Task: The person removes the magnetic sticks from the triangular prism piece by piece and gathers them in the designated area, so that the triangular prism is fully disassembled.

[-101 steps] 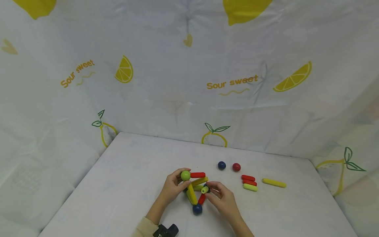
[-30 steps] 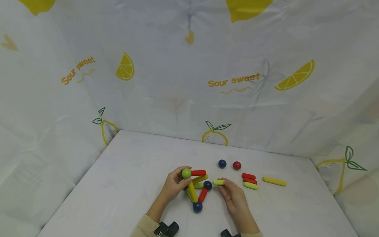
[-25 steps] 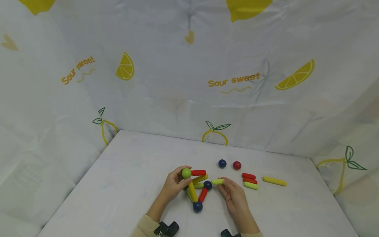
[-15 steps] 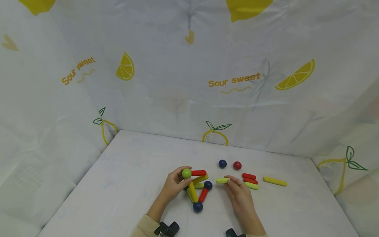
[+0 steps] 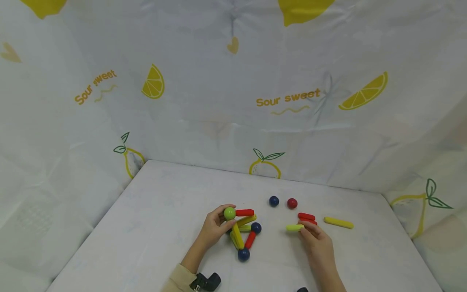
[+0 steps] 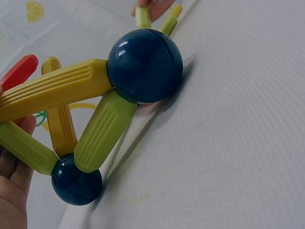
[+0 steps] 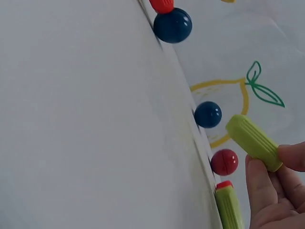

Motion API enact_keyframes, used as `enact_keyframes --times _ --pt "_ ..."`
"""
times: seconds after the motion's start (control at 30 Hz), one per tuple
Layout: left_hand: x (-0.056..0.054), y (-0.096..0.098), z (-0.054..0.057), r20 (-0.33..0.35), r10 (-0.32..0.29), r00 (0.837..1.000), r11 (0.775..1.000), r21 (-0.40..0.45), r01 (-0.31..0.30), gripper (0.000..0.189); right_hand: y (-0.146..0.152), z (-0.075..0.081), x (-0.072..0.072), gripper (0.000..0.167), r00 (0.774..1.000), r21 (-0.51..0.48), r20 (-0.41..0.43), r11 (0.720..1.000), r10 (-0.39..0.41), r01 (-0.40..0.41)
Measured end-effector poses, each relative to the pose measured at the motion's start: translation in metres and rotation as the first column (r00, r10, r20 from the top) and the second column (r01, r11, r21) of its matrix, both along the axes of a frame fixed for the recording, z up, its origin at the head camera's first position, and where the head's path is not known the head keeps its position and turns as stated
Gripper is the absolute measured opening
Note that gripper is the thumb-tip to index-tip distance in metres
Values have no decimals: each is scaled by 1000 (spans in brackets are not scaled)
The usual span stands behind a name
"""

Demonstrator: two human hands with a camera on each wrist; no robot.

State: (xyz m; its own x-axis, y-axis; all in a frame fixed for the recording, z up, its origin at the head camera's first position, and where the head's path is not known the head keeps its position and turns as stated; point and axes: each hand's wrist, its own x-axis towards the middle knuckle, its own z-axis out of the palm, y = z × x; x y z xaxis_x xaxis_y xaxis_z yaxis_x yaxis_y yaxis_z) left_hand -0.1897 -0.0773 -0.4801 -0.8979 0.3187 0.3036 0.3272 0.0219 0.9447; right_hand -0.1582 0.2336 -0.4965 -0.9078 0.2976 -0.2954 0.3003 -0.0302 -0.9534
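In the head view, my left hand (image 5: 211, 229) grips the light green ball (image 5: 229, 213) at the top of a ball-and-rod frame. A red rod (image 5: 245, 213) sticks out sideways from that ball, and a yellow rod (image 5: 238, 236) slants down to a blue ball (image 5: 243, 254). Another blue ball (image 5: 256, 228) joins the frame at its right; the left wrist view shows light green rods (image 6: 105, 131) between blue balls low down. To the right, my right hand (image 5: 319, 245) pinches a short light green rod (image 7: 253, 143) by one end, apart from the frame.
Loose on the white table (image 5: 175, 194) are a blue ball (image 5: 274, 201), a red ball (image 5: 292, 203), short red rods (image 5: 306, 216) and a long yellow rod (image 5: 338, 223). Another light green rod (image 7: 229, 207) lies near the right hand. A lemon-print cloth (image 5: 204, 129) hangs behind.
My right hand has drawn the light green rod away from the frame's right blue ball and carried it right, near the loose rods. The left hand keeps its hold in place.
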Motion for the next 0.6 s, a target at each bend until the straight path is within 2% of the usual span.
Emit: enact_keyframes --times 0.1,0.17,0.6 --pt "0 0 0 -3 4 1000 1000 1 -4 39 11 -5 3 42 1000 231 28 973 -12 5" --pt "0 0 0 -2 8 1000 1000 1 -8 38 16 -7 5 41 999 307 31 952 -31 20" --pt "1 0 0 -6 7 1000 1000 3 -7 39 25 -15 7 41 984 359 15 920 -175 158"
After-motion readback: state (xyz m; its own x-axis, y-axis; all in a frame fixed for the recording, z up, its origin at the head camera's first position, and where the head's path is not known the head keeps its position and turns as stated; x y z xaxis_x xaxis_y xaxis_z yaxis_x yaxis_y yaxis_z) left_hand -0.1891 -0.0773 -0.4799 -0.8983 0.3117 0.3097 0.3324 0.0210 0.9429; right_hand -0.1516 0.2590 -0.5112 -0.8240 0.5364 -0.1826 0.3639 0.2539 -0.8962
